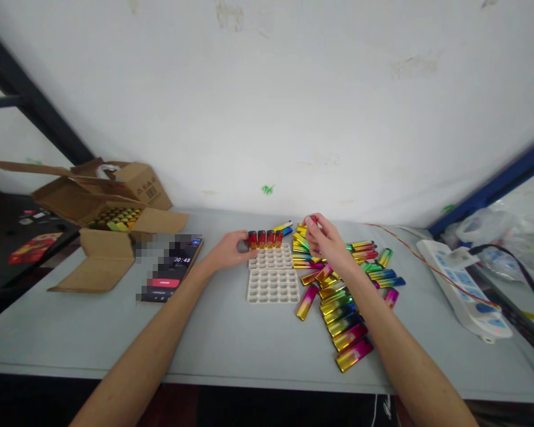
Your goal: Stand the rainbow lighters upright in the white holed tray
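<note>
A white slotted tray [272,283] lies on the grey table [231,338]. Several red lighters [266,238] stand upright in its far row. My left hand [229,249] rests at the tray's far left corner, fingers curled against the leftmost red lighter. My right hand [326,241] hovers over a pile of shiny multicoloured lighters [343,308] to the right of the tray, pinching one red lighter [312,220] at its fingertips. More lighters [376,264] spread beyond the hand.
An open cardboard box [111,222] with lighters inside sits at the left. A phone [171,270] showing a timer lies beside it. A white power strip [465,284] with a cable lies at the right. A white wall stands behind the table.
</note>
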### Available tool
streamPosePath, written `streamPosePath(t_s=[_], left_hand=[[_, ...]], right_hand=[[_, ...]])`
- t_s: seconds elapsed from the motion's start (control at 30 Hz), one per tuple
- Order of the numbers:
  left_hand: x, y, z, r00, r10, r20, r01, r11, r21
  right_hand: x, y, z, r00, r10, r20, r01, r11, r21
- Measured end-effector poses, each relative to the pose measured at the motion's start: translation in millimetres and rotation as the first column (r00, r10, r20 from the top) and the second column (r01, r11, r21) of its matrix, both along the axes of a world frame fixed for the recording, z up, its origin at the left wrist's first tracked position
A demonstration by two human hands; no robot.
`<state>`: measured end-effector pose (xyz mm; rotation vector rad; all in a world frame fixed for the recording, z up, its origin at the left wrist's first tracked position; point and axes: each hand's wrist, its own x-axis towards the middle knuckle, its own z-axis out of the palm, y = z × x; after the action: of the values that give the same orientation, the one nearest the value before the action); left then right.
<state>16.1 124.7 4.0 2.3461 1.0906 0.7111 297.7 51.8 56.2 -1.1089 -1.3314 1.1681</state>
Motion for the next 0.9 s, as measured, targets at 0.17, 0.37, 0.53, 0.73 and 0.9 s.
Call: streamPosePath(t_s=[0.17,0.37,0.53,0.73,0.9], left_hand=[[0.6,-2.0,0.7,1.000,-0.011,0.004,0.011,1.000,-0.024],[2.3,-4.6,4.1,1.000,0.001,0.003,-0.001,0.999,-0.035],[2.5,-4.0,3.8,1.000,0.008,-0.002,-0.008,1.000,-0.027],[2.7,-4.2,4.9,1.000,0.000,-0.015,0.000,0.999,-0.037],[3.3,-5.8,6.5,1.000,-0.011,0.006,0.011,0.999,-0.041]], right_hand=[[-26.5,-12.1,-25.0,0.946,-0.165,0.278,0.133,0.982,0.131],[-36.2,-23.5,-33.6,0.861,-0.282,0.423,0.222,0.957,0.185],[-39.8,-26.1,-33.2,0.837,-0.282,0.469,0.201,0.956,0.215],[-39.5,-27.2,-35.3,0.828,-0.234,0.509,0.169,0.970,0.172],[-40.5,-27.2,-35.8,0.819,-0.205,0.536,0.123,0.975,0.185]])
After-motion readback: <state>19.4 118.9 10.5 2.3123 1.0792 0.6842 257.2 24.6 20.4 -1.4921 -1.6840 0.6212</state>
